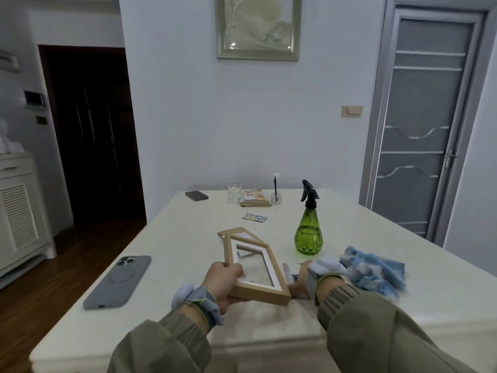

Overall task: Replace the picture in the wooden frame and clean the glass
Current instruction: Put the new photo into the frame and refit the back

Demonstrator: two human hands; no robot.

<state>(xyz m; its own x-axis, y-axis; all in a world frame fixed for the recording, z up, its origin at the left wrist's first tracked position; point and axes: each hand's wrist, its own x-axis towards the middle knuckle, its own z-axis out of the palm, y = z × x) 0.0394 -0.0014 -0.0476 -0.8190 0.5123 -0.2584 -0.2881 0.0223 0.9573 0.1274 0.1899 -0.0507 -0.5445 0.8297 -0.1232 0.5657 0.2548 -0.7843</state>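
My left hand (224,282) grips the near left corner of a light wooden frame (271,265) with a white inner mat, held tilted above the table (188,238). Through its glass the table shows. My right hand (298,284) is at the frame's near right corner, mostly hidden behind it; what it holds is unclear. A brown backing board (228,232) lies under the frame's far end. A small colourful picture card (254,218) lies farther back. A green spray bottle (308,235) stands to the right, with a blue cloth (376,270) bunched beside my right wrist.
A grey phone (118,282) lies face down at the left. At the table's far edge are a dark phone (196,195), a glass (234,191), a second wooden frame with a picture (254,199) and a reed diffuser (276,195). A door (419,130) stands right.
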